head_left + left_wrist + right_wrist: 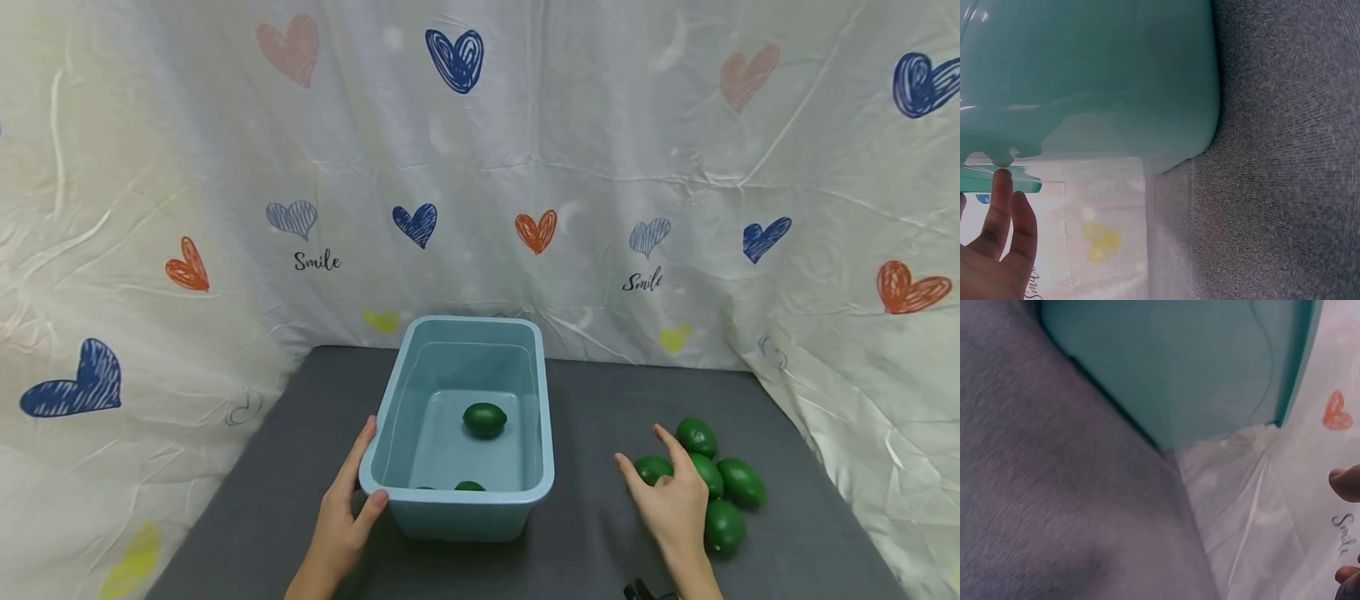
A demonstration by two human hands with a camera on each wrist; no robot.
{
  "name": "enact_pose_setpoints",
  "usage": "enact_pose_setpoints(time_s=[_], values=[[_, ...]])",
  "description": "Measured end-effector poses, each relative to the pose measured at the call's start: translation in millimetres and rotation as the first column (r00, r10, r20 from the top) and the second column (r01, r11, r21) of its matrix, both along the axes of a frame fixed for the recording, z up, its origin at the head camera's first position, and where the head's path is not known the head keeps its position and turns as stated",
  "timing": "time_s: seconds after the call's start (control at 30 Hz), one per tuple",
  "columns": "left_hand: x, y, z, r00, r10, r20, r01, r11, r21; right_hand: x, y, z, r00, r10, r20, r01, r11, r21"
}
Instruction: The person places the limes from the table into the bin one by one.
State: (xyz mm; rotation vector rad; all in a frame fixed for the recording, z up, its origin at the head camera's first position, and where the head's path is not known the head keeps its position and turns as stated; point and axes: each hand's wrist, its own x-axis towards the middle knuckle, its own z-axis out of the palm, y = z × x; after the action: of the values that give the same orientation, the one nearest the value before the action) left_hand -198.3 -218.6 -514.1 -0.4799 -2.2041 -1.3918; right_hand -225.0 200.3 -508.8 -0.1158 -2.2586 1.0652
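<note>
A light blue plastic bin point(471, 521) stands on the dark table. My left hand point(341, 508) is at its near left corner, thumb on the front rim and fingers along the left side. In the left wrist view, fingertips of the left hand point(1007, 237) touch the bin point(1085, 75) near its rim. Inside lies a glossy dark green oval fruit point(484, 419), lime- or avocado-like; another green fruit point(470, 485) is mostly hidden by the front wall. My right hand point(671, 504), thumb and finger spread, is over several like fruits point(742, 483), nearest one point(651, 470) between the tips; contact is unclear.
A white curtain point(480, 150) printed with hearts hangs behind and at both sides of the dark grey table point(585, 417). A small black object point(641, 591) shows at the bottom edge, near the right wrist.
</note>
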Motion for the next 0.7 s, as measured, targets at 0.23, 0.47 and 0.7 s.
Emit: enact_pose_setpoints(time_s=[0.23,0.47,0.7], values=[[-0.7,-1.1,-0.5,1.000,0.001,0.013,-0.001,1.000,-0.015,3.1,9.7,-13.3,0.998,-0.029,0.059,0.029,1.000,0.004],[-2.7,1.4,4.0,0.999,-0.017,-0.028,0.016,1.000,-0.006,7.2,19.0,-24.6,0.994,-0.072,0.079,0.070,0.997,0.022],[-0.4,0.4,2.0,0.999,-0.022,-0.048,0.022,1.000,0.001,8.0,24.9,-31.2,0.982,-0.069,0.177,0.065,0.998,0.025]])
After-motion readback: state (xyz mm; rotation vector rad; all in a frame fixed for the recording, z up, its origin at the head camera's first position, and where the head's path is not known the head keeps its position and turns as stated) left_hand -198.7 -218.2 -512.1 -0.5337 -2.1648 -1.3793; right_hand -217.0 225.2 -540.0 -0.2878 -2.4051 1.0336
